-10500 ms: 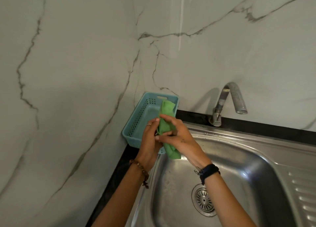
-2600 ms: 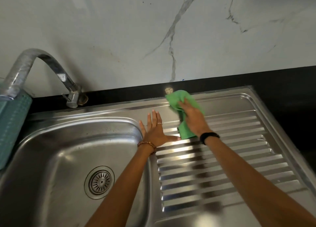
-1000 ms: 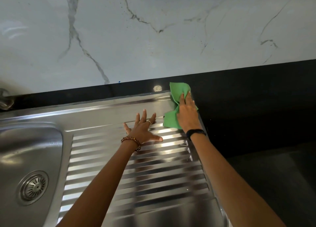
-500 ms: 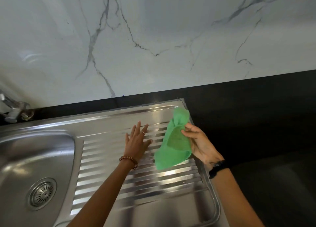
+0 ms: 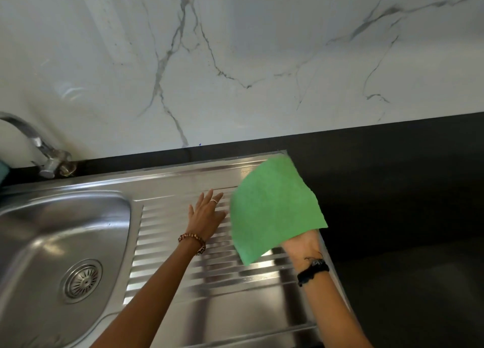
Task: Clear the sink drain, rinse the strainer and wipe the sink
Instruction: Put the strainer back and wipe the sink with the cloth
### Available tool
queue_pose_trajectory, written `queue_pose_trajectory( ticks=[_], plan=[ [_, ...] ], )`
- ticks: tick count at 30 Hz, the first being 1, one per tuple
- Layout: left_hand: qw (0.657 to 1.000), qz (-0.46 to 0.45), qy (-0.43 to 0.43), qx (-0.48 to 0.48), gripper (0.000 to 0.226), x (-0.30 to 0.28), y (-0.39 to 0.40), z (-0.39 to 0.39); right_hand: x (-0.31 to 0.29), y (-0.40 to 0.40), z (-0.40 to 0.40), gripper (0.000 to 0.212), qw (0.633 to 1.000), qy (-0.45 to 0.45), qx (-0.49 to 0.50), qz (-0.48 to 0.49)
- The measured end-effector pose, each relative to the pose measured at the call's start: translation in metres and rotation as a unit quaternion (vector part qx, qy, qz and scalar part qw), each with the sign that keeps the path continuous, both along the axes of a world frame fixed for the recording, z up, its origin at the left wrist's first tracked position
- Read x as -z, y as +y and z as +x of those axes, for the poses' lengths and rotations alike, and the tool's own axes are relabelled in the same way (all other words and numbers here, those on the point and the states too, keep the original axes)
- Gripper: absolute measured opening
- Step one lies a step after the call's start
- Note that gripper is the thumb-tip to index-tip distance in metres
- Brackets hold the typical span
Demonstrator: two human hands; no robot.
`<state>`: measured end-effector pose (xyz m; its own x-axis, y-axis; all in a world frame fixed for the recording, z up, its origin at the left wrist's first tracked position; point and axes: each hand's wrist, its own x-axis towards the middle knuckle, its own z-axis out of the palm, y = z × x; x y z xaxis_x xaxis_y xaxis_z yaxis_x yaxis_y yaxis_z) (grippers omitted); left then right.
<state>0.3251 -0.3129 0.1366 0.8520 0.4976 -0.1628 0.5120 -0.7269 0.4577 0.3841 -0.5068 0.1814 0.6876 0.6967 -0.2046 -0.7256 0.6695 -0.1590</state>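
A green cloth [image 5: 275,208] hangs spread out above the right end of the ribbed steel drainboard [image 5: 209,290]. My right hand [image 5: 303,244] holds its lower edge from underneath; the fingers are hidden behind the cloth. My left hand [image 5: 205,218] rests flat on the ribs with fingers straight, just left of the cloth. The steel sink bowl [image 5: 39,229] lies at the left, with the round metal strainer [image 5: 82,281] seated in its drain.
A chrome tap [image 5: 39,148] stands at the back left by the marble wall. A sliver of a teal basket [image 5: 4,168] shows at the left edge. Black countertop [image 5: 406,203] runs along the back and to the right of the drainboard.
My right hand lifted the cloth off the drainboard's far right corner and the bunched cloth has now opened into a flat sheet. My left hand stays flat on the ribs.
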Motion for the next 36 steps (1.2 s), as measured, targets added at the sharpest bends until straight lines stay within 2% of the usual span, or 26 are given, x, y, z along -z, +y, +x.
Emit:
queue_pose_trajectory(
  ticks=[2,5,8,10,11,12,13,14,15,16,18,21,22,24,27,32,36],
  plan=[
    [1.000,0.007,0.007,0.026,0.058,0.003,0.001,-0.001,-0.001,-0.001,-0.001,0.067,0.996,0.030,0.025,-0.075],
    [0.997,0.023,0.055,0.045,0.065,0.010,0.005,-0.001,-0.006,-0.009,0.001,0.031,0.988,0.011,0.035,-0.150],
    [0.996,0.013,0.060,0.056,0.069,0.014,0.013,0.000,-0.016,-0.014,0.020,0.029,0.975,-0.032,0.073,-0.209],
    [0.996,0.016,0.064,0.066,0.071,0.016,0.018,0.001,-0.027,-0.014,0.037,0.032,0.950,-0.121,0.080,-0.276],
    [0.995,0.017,0.068,0.071,0.072,0.016,0.021,0.002,-0.028,-0.011,0.045,0.032,0.921,-0.192,0.061,-0.334],
    [0.994,0.016,0.074,0.073,0.074,0.016,0.023,0.005,-0.028,-0.006,0.050,0.038,0.866,-0.288,0.019,-0.409],
    [0.994,0.013,0.077,0.072,0.076,0.017,0.025,0.008,-0.024,0.000,0.054,0.046,0.775,-0.400,-0.044,-0.487],
    [0.994,0.010,0.084,0.070,0.078,0.018,0.027,0.011,-0.015,0.007,0.057,0.052,0.660,-0.494,-0.112,-0.555],
    [0.993,0.011,0.096,0.069,0.082,0.019,0.028,0.014,-0.002,0.014,0.059,0.056,0.556,-0.543,-0.163,-0.608],
    [0.992,0.011,0.111,0.067,0.085,0.020,0.029,0.016,0.012,0.019,0.059,0.061,0.486,-0.548,-0.193,-0.653],
    [0.989,0.002,0.128,0.068,0.090,0.022,0.032,0.018,0.040,0.027,0.058,0.075,0.407,-0.528,-0.181,-0.723],
    [0.989,-0.007,0.132,0.065,0.093,0.026,0.034,0.018,0.068,0.035,0.060,0.101,0.268,-0.544,-0.116,-0.787],
    [0.990,-0.003,0.129,0.065,0.093,0.026,0.034,0.018,0.071,0.038,0.062,0.109,0.243,-0.548,-0.109,-0.793],
    [0.990,0.002,0.125,0.064,0.093,0.026,0.033,0.019,0.078,0.047,0.071,0.115,0.220,-0.557,-0.101,-0.794],
    [0.991,0.005,0.117,0.062,0.093,0.025,0.033,0.020,0.085,0.063,0.093,0.107,0.208,-0.571,-0.102,-0.788],
    [0.991,-0.008,0.119,0.057,0.095,0.023,0.034,0.027,0.089,0.095,0.134,0.081,0.208,-0.595,-0.096,-0.770],
    [0.990,-0.006,0.127,0.063,0.094,0.022,0.034,0.028,0.090,0.088,0.133,0.056,0.201,-0.626,-0.096,-0.747]
  ],
)
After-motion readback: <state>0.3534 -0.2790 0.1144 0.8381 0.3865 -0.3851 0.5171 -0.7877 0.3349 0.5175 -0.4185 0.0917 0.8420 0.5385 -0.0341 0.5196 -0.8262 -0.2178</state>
